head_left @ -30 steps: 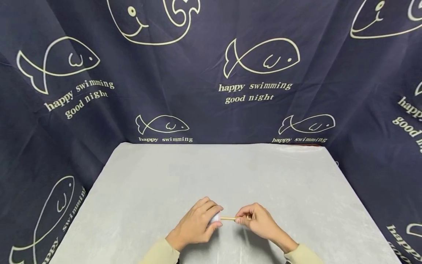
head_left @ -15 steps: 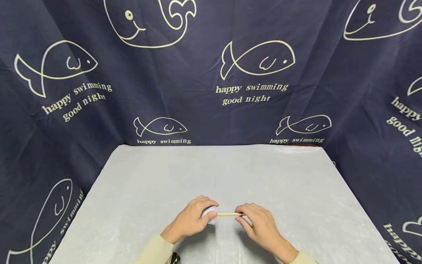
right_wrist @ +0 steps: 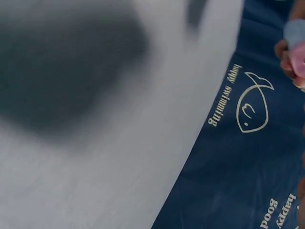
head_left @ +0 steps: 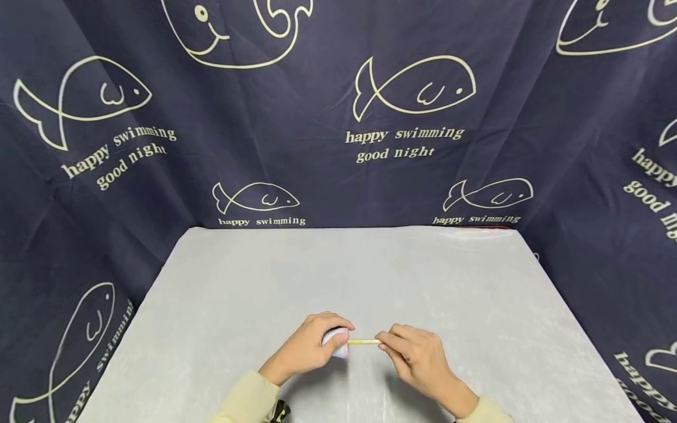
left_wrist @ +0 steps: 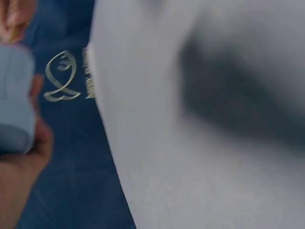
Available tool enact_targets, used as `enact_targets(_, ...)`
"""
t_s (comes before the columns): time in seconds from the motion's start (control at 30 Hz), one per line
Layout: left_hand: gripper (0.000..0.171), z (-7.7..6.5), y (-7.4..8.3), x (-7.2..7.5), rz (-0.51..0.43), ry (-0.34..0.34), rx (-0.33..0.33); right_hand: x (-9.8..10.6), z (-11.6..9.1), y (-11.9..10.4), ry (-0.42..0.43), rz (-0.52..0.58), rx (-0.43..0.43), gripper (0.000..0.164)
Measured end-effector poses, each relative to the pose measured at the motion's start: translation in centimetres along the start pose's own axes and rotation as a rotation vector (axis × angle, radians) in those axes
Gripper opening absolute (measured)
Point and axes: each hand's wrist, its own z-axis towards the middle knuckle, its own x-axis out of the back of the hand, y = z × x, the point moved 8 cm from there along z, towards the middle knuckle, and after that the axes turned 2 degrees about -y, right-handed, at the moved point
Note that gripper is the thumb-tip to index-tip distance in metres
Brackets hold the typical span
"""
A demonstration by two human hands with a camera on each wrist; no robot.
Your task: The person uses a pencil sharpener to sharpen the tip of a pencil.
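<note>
In the head view my left hand [head_left: 307, 346] grips a small pale blue and pink pencil sharpener [head_left: 342, 351] just above the table. Its rounded blue body [left_wrist: 14, 90] fills the left edge of the left wrist view. The pink end [right_wrist: 298, 59] shows at the right wrist view's edge. A thin yellow pencil [head_left: 362, 341] runs level out of that pink end toward the right. My right hand [head_left: 423, 355] pinches the pencil's other end between thumb and fingers. The pencil's tip is hidden inside the sharpener.
A table [head_left: 349, 270] covered in pale grey cloth lies under both hands. Dark blue curtains [head_left: 328, 117] with fish drawings and lettering enclose its back and sides. A dark band [head_left: 280, 410] sits at the left sleeve.
My right hand has rolled, its fingers coming over the top of the pencil. The left hand has shifted slightly left, showing more of the sharpener. The pencil still joins both hands.
</note>
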Motion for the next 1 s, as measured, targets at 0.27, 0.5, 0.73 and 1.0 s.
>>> enact_targets(0.27,0.034,-1.2,2.9,-0.4,0.446,0.207,-0.432,-3.5,-1.3,3.7,-0.536,0.654,-0.763,0.013)
enact_targets(0.5,0.039,-0.9,2.8,-0.6,0.531,0.165,-0.436,-3.7,-2.0,4.0,-0.576,0.550,-0.760,0.011)
enact_targets(0.73,0.028,-0.3,0.9,0.3,0.258,0.072,-0.167,-1.1,-0.4,1.3,-0.182,-0.008,-0.211,0.012)
enact_targets(1.0,0.031,-0.3,0.0,0.4,0.089,-0.043,-0.011,-0.9,-0.7,0.2,-0.035,-0.167,-0.003,0.032)
